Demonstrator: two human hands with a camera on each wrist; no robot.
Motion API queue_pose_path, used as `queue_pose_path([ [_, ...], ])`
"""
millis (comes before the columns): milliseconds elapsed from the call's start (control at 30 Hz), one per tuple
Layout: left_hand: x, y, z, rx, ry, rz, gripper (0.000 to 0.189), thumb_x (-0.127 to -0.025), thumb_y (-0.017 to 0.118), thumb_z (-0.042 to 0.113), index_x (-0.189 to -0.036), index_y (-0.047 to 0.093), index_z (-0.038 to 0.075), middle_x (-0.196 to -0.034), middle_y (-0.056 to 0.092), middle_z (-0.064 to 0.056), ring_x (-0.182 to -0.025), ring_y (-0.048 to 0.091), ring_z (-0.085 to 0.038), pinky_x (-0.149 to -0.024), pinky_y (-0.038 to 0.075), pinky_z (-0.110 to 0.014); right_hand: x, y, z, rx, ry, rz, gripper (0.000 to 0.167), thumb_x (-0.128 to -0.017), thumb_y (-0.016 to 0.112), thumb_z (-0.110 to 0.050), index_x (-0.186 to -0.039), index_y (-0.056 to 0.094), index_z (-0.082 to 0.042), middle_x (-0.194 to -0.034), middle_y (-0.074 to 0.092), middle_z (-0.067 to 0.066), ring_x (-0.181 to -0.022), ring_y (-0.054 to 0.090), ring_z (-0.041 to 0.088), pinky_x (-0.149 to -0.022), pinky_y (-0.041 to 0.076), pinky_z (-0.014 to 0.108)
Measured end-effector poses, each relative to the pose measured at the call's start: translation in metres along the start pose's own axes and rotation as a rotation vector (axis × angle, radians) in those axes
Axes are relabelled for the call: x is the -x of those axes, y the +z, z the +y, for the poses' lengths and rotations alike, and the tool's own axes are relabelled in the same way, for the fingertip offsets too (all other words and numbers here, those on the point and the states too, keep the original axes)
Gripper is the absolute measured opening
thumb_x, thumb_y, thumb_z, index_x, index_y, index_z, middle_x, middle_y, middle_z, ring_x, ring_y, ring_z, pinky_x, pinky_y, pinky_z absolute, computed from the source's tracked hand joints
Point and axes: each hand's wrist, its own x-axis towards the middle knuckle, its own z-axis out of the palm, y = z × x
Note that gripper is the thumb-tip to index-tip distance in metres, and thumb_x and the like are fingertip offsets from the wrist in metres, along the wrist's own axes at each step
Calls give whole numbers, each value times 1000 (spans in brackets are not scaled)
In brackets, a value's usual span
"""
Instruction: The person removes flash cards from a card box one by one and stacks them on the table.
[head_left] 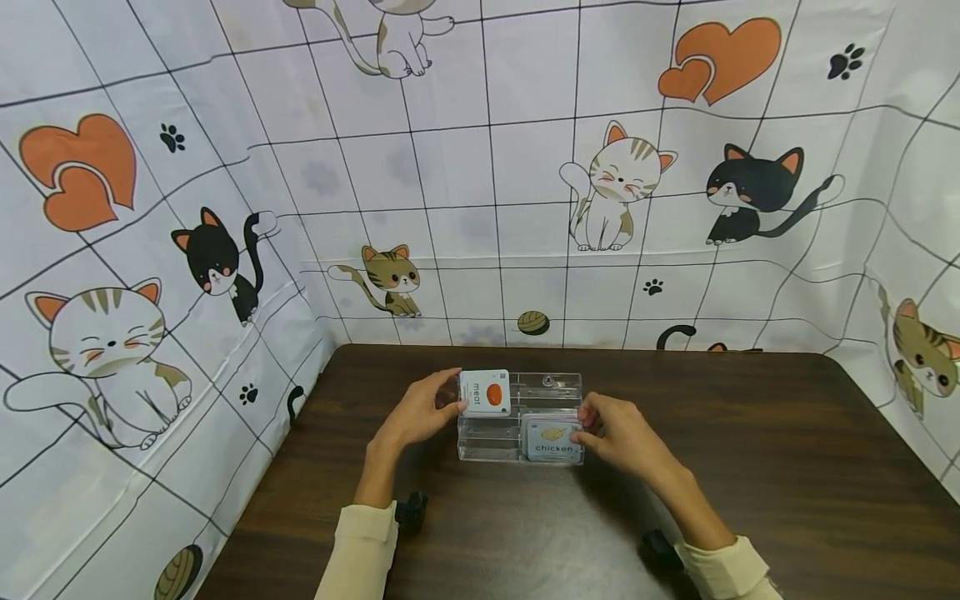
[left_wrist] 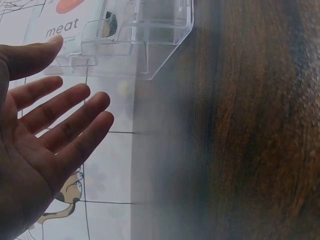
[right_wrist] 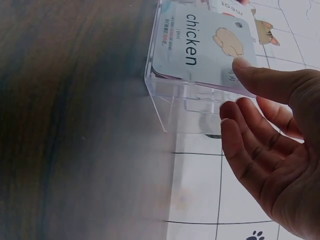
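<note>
A clear plastic display stand (head_left: 489, 450) with tiered compartments stands on the table. At its upper left is a white card (head_left: 474, 385) marked "meat", with a red-orange picture. My left hand (head_left: 418, 410) holds this card's left edge, thumb on the front; its other fingers stretch beside the stand in the left wrist view. A pale blue card (head_left: 542, 440) marked "chicken" sits in the lower right compartment, in front of other cards. My right hand (head_left: 618, 431) pinches its right edge, thumb on its face; the index fingertip is hidden behind.
The dark wood table (head_left: 750, 450) extends around the stand. Behind and to both sides hangs a white grid cloth (head_left: 457, 175) printed with cats, hearts and paws. Dark wrist straps (head_left: 411, 510) sit at the cuffs of the cream sleeves (head_left: 363, 542).
</note>
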Motion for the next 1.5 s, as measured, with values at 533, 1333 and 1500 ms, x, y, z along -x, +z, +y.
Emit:
queue_pose_path([
  [533,-1,2,2,17,14,-2,61,-103,73,17,-158,51,5,-135,71,-14,-121,73,-32,-99,60,-51,0,9,6,-18,65,54,27,-86,91,-11,-90,64,-12,-80,67,-4,-72,60,4,-66,52,23],
  [1333,-2,5,-1,30,20,3,60,-103,74,14,-158,51,5,-135,71,-13,-118,73,-29,-99,60,-48,0,-1,19,-110,76,-6,6,-97,80,-14,-97,74,-13,-91,79,-1,-86,73,13,-79,60,34],
  [1500,-2,4,-2,24,21,3,61,-103,73,15,-158,50,5,-135,71,-13,-118,73,-29,-99,60,-48,-1,-5,20,-92,65,6,5,-98,79,-13,-96,74,-15,-93,80,-1,-90,75,18,-83,60,41],
])
